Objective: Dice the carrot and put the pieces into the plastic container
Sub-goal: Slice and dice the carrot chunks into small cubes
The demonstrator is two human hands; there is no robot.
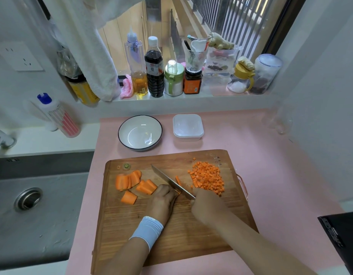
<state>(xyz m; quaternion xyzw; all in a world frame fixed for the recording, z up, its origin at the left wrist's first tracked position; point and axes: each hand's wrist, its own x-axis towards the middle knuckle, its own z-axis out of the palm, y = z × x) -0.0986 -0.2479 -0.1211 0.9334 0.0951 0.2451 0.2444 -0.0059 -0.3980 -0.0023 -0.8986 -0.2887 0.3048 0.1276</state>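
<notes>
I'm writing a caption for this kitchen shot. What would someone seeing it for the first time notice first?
The bright orange stands out: a heap of diced carrot on the right of the wooden cutting board, with bigger carrot slices on its left. Between them, the right hand holds a knife while the left hand steadies a piece. Behind the board sit an empty bowl and a closed plastic container.

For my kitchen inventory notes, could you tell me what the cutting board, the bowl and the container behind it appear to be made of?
Cutting board: wood or bamboo, visible grain, matte. Bowl: probably glazed ceramic, glossy white with a dark rim. Plastic container: translucent whitish plastic, lid on.
</notes>
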